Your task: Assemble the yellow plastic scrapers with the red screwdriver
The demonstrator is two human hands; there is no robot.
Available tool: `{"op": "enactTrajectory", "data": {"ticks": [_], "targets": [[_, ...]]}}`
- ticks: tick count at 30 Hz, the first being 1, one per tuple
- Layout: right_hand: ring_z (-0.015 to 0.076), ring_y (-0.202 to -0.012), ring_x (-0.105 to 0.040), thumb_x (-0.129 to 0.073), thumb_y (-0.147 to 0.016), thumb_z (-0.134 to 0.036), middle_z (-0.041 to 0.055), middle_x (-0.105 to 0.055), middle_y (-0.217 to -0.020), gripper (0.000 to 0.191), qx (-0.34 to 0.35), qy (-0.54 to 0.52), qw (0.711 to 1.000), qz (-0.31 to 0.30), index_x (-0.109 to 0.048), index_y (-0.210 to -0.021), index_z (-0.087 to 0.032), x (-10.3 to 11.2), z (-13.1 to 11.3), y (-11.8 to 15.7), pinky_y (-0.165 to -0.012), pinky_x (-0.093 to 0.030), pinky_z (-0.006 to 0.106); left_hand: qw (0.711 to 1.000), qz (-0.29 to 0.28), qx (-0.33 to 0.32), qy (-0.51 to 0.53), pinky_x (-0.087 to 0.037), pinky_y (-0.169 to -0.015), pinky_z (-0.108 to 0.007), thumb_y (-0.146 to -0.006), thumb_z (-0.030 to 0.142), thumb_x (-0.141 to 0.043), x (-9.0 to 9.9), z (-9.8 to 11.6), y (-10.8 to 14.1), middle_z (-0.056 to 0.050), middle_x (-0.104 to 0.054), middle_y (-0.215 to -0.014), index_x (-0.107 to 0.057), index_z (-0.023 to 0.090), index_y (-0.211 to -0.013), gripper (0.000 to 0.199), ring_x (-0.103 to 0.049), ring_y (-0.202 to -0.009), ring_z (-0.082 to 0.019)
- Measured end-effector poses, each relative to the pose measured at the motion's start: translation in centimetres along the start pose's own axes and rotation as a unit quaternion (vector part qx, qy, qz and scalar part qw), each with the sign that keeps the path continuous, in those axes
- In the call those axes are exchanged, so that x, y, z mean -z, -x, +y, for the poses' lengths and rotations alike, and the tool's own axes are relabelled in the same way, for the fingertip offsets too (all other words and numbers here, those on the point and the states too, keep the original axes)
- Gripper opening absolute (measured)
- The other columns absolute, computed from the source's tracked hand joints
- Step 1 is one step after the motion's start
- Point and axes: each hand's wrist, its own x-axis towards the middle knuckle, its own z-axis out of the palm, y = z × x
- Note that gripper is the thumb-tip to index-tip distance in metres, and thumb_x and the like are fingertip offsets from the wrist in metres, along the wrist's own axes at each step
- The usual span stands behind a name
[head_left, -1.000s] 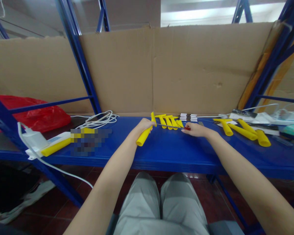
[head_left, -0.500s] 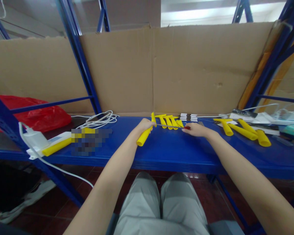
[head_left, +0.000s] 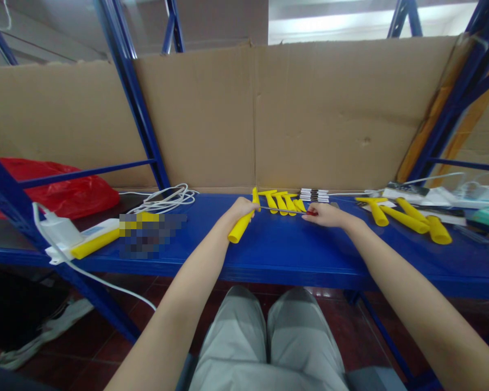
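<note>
My left hand [head_left: 240,207] is closed around a yellow T-shaped plastic piece [head_left: 239,230], whose tube end sticks out below the fingers. In my right hand [head_left: 326,214] is a screwdriver [head_left: 312,213] with a red handle. Its thin metal shaft runs leftward, almost level, and its tip meets the yellow piece at my left hand; the exact contact spot is hidden. Behind the shaft, several more yellow T-shaped pieces [head_left: 281,203] lie in a row on the blue shelf [head_left: 277,250].
A stack of small black-and-white items [head_left: 314,195] sits at the back. More yellow pieces [head_left: 407,218] lie to the right. On the left are a power strip [head_left: 100,231], a coiled white cable [head_left: 167,200] and a red bag [head_left: 61,190]. A cardboard panel [head_left: 330,114] closes the back.
</note>
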Motion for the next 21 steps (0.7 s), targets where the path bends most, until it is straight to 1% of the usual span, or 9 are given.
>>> {"op": "enactTrajectory", "data": {"ticks": [2,4,6,10,14,16,18,21], "targets": [[0.0172,-0.063,-0.058,-0.045,-0.085,-0.04,0.0073,-0.066,-0.072,0.029,0.023,-0.02,0.999,-0.024,-0.059,-0.073,-0.018,0.02,0.03,-0.05,-0.054,-0.039,0.025,1.0,-0.001,0.0,0.004,-0.035,-0.041,-0.021,-0.069,0.016,-0.057,0.04,-0.02,0.02,0.002,-0.047,-0.038,-0.051,0.015,-0.05,0.02,-0.045,-0.035,-0.01],[0.0171,-0.059,-0.057,-0.042,-0.086,-0.041,0.007,-0.064,-0.067,0.034,0.032,-0.012,0.999,-0.039,-0.059,-0.068,-0.018,0.08,-0.03,-0.05,-0.053,-0.039,0.026,1.0,-0.001,0.001,0.011,-0.035,-0.041,-0.021,-0.069,0.016,-0.057,0.07,0.0,0.1,0.002,-0.047,-0.038,-0.051,0.015,-0.05,0.02,-0.045,-0.035,-0.01],[0.0168,-0.058,-0.056,-0.043,-0.085,-0.041,0.0064,-0.064,-0.065,0.032,0.022,0.007,0.999,-0.029,-0.059,-0.068,-0.018,0.15,-0.19,0.0,-0.052,-0.038,0.025,1.0,-0.001,0.002,0.015,-0.036,-0.041,-0.022,-0.069,0.015,-0.057,0.07,0.02,0.16,0.002,-0.047,-0.038,-0.05,0.015,-0.049,0.02,-0.046,-0.035,-0.01],[0.0164,-0.06,-0.057,-0.055,-0.078,-0.04,0.0045,-0.064,-0.067,0.021,-0.02,0.042,0.999,0.003,-0.057,-0.072,-0.02,0.11,-0.38,0.13,-0.052,-0.037,0.024,1.0,-0.001,-0.001,0.022,-0.038,-0.042,-0.023,-0.068,0.015,-0.057,-0.02,-0.02,0.05,0.002,-0.048,-0.039,-0.051,0.015,-0.051,0.018,-0.047,-0.036,-0.011],[0.0167,-0.061,-0.057,-0.062,-0.072,-0.041,0.0026,-0.064,-0.066,0.021,-0.024,0.053,0.998,0.014,-0.055,-0.074,-0.022,-0.08,-0.15,0.09,-0.051,-0.036,0.024,1.0,-0.004,0.001,0.031,-0.038,-0.042,-0.022,-0.069,0.015,-0.056,-0.06,-0.02,-0.05,0.002,-0.048,-0.039,-0.053,0.014,-0.054,0.016,-0.047,-0.037,-0.011],[0.0173,-0.062,-0.057,-0.062,-0.071,-0.041,0.0032,-0.065,-0.069,0.022,-0.03,0.054,0.998,0.015,-0.055,-0.076,-0.021,-0.03,-0.08,0.08,-0.052,-0.037,0.024,0.999,-0.006,0.0,0.032,-0.038,-0.042,-0.022,-0.07,0.015,-0.055,-0.04,0.03,0.01,0.002,-0.048,-0.039,-0.053,0.014,-0.054,0.016,-0.048,-0.036,-0.011],[0.018,-0.065,-0.059,-0.058,-0.074,-0.041,0.0051,-0.066,-0.074,0.021,-0.028,0.033,0.999,0.005,-0.056,-0.078,-0.02,0.15,-0.16,0.13,-0.055,-0.039,0.025,1.0,-0.006,-0.001,0.031,-0.037,-0.042,-0.022,-0.07,0.015,-0.055,-0.02,0.09,0.13,0.002,-0.048,-0.039,-0.052,0.014,-0.053,0.017,-0.047,-0.036,-0.01],[0.0188,-0.068,-0.06,-0.047,-0.082,-0.04,0.008,-0.067,-0.078,0.026,-0.007,-0.008,0.999,-0.033,-0.058,-0.074,-0.018,0.49,-0.47,0.26,-0.058,-0.04,0.026,0.999,-0.004,0.002,0.032,-0.036,-0.04,-0.021,-0.07,0.015,-0.055,-0.04,0.18,0.27,0.002,-0.047,-0.038,-0.05,0.015,-0.052,0.019,-0.046,-0.034,-0.009]]}}
